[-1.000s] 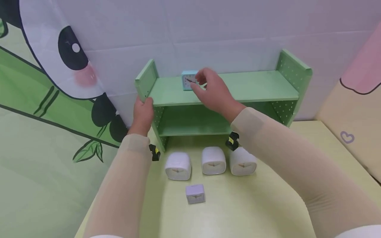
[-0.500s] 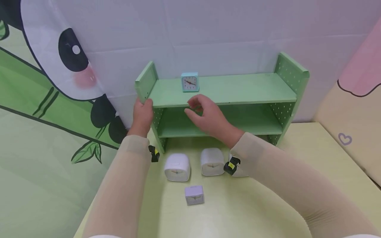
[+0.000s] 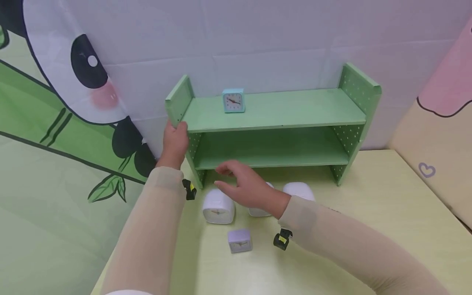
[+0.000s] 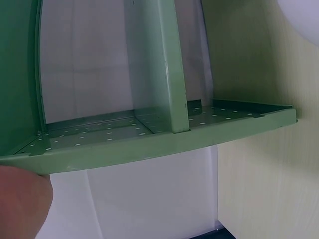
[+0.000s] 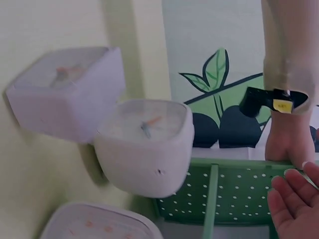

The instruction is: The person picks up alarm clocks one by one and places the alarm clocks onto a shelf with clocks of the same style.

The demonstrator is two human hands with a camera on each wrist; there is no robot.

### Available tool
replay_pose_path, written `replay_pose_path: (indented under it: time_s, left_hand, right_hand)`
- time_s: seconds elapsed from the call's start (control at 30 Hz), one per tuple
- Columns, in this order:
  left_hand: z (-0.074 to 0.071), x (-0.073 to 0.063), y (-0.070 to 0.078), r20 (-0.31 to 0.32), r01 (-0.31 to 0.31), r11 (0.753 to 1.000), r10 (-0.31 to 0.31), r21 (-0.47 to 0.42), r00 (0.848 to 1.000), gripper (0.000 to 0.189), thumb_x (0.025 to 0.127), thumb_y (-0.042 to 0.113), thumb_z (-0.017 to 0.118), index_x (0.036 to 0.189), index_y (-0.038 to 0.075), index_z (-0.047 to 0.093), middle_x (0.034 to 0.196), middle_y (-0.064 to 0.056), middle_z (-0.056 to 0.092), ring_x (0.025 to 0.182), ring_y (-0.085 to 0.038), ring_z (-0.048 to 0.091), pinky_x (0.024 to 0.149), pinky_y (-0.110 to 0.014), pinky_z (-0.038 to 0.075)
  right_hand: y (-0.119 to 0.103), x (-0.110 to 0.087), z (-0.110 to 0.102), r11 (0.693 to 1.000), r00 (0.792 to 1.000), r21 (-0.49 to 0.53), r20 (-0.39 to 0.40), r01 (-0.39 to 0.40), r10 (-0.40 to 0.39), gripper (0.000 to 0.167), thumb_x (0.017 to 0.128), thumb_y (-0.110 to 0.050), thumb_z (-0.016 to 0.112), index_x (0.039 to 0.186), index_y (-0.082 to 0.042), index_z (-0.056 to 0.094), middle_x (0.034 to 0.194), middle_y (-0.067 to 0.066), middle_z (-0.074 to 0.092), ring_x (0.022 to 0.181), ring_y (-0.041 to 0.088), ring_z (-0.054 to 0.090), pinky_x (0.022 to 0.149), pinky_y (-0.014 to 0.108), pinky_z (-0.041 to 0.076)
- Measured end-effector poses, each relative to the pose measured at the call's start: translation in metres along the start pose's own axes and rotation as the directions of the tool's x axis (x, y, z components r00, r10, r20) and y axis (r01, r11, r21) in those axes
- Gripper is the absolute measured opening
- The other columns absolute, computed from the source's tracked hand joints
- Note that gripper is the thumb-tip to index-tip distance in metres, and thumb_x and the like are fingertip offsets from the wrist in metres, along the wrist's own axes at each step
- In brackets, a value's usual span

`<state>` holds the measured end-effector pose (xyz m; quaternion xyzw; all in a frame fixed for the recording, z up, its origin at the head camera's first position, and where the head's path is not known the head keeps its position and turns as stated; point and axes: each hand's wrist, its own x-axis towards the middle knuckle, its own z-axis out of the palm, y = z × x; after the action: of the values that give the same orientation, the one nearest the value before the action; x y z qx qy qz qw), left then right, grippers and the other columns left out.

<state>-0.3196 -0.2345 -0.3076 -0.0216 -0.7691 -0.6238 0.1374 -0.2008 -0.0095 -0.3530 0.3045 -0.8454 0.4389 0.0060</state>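
My left hand [image 3: 175,141] grips the left side panel of a green two-tier shelf [image 3: 273,148], thumb toward the front; its other fingers are hidden behind the panel. On the top tier stands a small light-blue alarm clock [image 3: 234,102]. My right hand [image 3: 248,186], holding nothing, hovers above the table clocks with fingers loosely bent and thumb apart. Beneath and beside it are a white rounded clock [image 3: 218,208] on the left, a second white clock [image 3: 259,212] mostly covered by the hand, and a third white clock [image 3: 299,189] partly behind the sleeve. Nearest the front sits a small lilac clock [image 3: 239,241].
A pale wooden table [image 3: 368,213] carries the shelf and clocks. Behind rises a cloth backdrop [image 3: 276,45] with cartoon prints, close to the shelf's back. The shelf's right side panel [image 3: 359,94] stands taller than the top tier.
My right hand has come away from the blue clock and moved down toward the front, over the white clocks. The blue clock stays on the top tier; my left hand keeps its grip.
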Motion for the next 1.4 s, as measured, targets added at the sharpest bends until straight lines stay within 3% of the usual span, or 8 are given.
replay_pose_path:
  time_s: [0.23, 0.7, 0.87, 1.2, 1.4]
  left_hand:
    - [0.000, 0.001, -0.002, -0.002, 0.016, 1.000, -0.016, -0.011, 1.000, 0.048, 0.106, 0.028, 0.037, 0.153, 0.016, 0.040, 0.146, -0.004, 0.049, 0.129, -0.017, 0.041, 0.115, -0.041, 0.031]
    - [-0.002, -0.001, 0.000, 0.007, 0.029, 1.000, -0.029, 0.009, 1.000, 0.049, 0.107, 0.031, 0.035, 0.155, 0.018, 0.038, 0.149, -0.004, 0.047, 0.132, -0.017, 0.040, 0.116, -0.043, 0.030]
    - [-0.001, 0.002, -0.002, 0.004, 0.019, 1.000, -0.019, -0.003, 1.000, 0.049, 0.107, 0.029, 0.034, 0.155, 0.017, 0.038, 0.149, -0.005, 0.047, 0.131, -0.017, 0.040, 0.116, -0.042, 0.030]
    - [-0.001, 0.000, 0.000, -0.001, 0.009, 1.000, -0.009, -0.006, 1.000, 0.049, 0.106, 0.028, 0.034, 0.154, 0.015, 0.039, 0.146, -0.005, 0.048, 0.129, -0.017, 0.041, 0.115, -0.041, 0.031]
    - [-0.002, -0.001, 0.000, 0.011, 0.011, 1.000, -0.011, -0.012, 1.000, 0.049, 0.107, 0.029, 0.035, 0.154, 0.016, 0.038, 0.147, -0.005, 0.048, 0.130, -0.017, 0.041, 0.116, -0.042, 0.030]
  right_hand:
    - [0.008, -0.015, 0.020, 0.998, 0.999, 0.057, 0.051, -0.009, 0.007, 0.041, 0.104, -0.030, 0.063, 0.138, -0.008, 0.058, 0.134, 0.004, 0.060, 0.124, 0.025, 0.056, 0.106, 0.045, 0.045]
    - [0.030, -0.049, 0.052, 0.993, 0.998, 0.118, 0.069, -0.004, -0.004, 0.036, 0.104, -0.028, 0.063, 0.134, -0.008, 0.060, 0.132, 0.006, 0.062, 0.120, 0.026, 0.057, 0.104, 0.047, 0.047]
    - [0.037, -0.056, 0.062, 0.989, 0.997, 0.143, 0.070, -0.036, 0.026, 0.036, 0.104, -0.031, 0.063, 0.133, -0.009, 0.061, 0.132, 0.005, 0.063, 0.120, 0.028, 0.057, 0.103, 0.048, 0.047]
    - [0.053, -0.068, 0.080, 0.978, 0.998, 0.209, 0.068, -0.020, 0.006, 0.034, 0.103, -0.021, 0.065, 0.131, -0.002, 0.060, 0.130, 0.013, 0.064, 0.120, 0.032, 0.059, 0.105, 0.046, 0.046]
    - [0.058, -0.074, 0.088, 0.978, 0.996, 0.200, 0.074, -0.059, 0.045, 0.031, 0.103, -0.025, 0.066, 0.130, -0.010, 0.062, 0.128, 0.007, 0.065, 0.119, 0.025, 0.059, 0.105, 0.044, 0.046]
